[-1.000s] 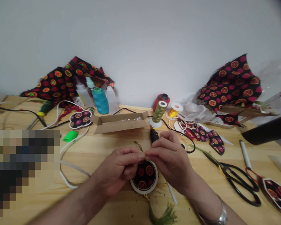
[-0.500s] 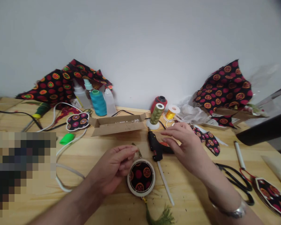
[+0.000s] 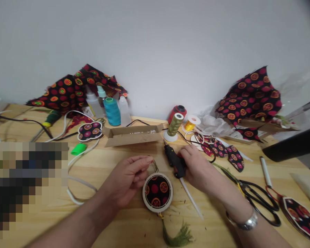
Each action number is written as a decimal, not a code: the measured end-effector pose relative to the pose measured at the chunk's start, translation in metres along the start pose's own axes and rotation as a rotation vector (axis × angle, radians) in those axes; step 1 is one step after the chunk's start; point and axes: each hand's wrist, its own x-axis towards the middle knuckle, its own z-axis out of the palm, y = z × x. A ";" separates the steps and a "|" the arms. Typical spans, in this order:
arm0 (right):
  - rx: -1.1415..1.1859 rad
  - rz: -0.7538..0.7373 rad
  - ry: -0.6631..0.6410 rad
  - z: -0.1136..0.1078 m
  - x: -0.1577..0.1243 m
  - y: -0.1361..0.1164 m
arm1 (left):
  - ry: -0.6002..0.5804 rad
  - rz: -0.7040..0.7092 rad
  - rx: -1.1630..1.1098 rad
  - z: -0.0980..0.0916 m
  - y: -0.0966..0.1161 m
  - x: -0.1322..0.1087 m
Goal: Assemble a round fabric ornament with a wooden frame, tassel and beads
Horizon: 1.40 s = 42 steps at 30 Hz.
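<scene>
My left hand [image 3: 134, 177] pinches the green cord loop [image 3: 155, 166] at the top of a round pendant [image 3: 157, 193]. The pendant has a pale rim around dark patterned fabric, and a green tassel [image 3: 177, 236] trails from its lower edge. To the right lies a black hot glue gun [image 3: 174, 160], its nozzle pointing away from me. A white glue stick [image 3: 192, 199] sticks out of its rear. My right hand [image 3: 196, 167] is closed around the gun's handle, which the fingers mostly hide.
Behind stand a narrow cardboard box [image 3: 134, 137], a green thread spool [image 3: 175, 125], a yellow spool [image 3: 191, 123] and a turquoise spool [image 3: 112, 112]. Black-handled scissors [image 3: 263, 199] lie at right, near a white pen [image 3: 265, 172]. White cable [image 3: 72, 196] and a green cap [image 3: 78, 149] are left.
My right hand has come down from above the glue gun and closed on its handle; the gun has turned slightly. My left hand keeps hold of the loop.
</scene>
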 end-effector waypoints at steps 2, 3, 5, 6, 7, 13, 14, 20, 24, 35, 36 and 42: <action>0.037 0.001 0.030 -0.008 -0.003 0.002 | 0.004 0.004 -0.005 -0.001 0.000 0.000; 0.068 0.001 0.038 -0.012 -0.005 0.003 | 0.004 0.007 -0.009 -0.001 0.000 0.000; 0.160 -0.013 0.044 -0.020 -0.012 0.004 | 0.007 0.017 -0.016 -0.001 0.001 0.000; 0.226 -0.024 0.032 -0.023 -0.016 0.004 | 0.008 0.022 -0.019 0.000 0.001 0.000; 0.300 -0.033 0.029 -0.025 -0.019 0.004 | 0.008 0.022 -0.021 0.000 0.001 0.000; 0.551 0.071 0.090 -0.023 -0.034 0.006 | 0.030 0.024 -0.024 0.000 0.000 0.000; 0.575 0.078 0.068 -0.022 -0.035 0.007 | 0.038 0.026 -0.025 0.000 0.000 0.000; 0.616 -0.001 -0.069 -0.022 -0.035 0.008 | 0.052 0.021 -0.020 -0.001 -0.001 0.004; 0.559 -0.043 -0.104 -0.020 -0.031 0.000 | 0.053 0.014 -0.019 0.000 0.000 0.002; 0.392 -0.076 -0.094 -0.014 -0.029 -0.003 | 0.076 0.034 -0.015 0.001 0.000 0.002; 0.384 -0.077 -0.093 -0.014 -0.029 -0.004 | 0.075 0.035 -0.013 0.001 0.000 0.002; 0.374 -0.069 -0.079 -0.014 -0.028 -0.007 | 0.053 0.036 -0.019 0.001 0.000 0.002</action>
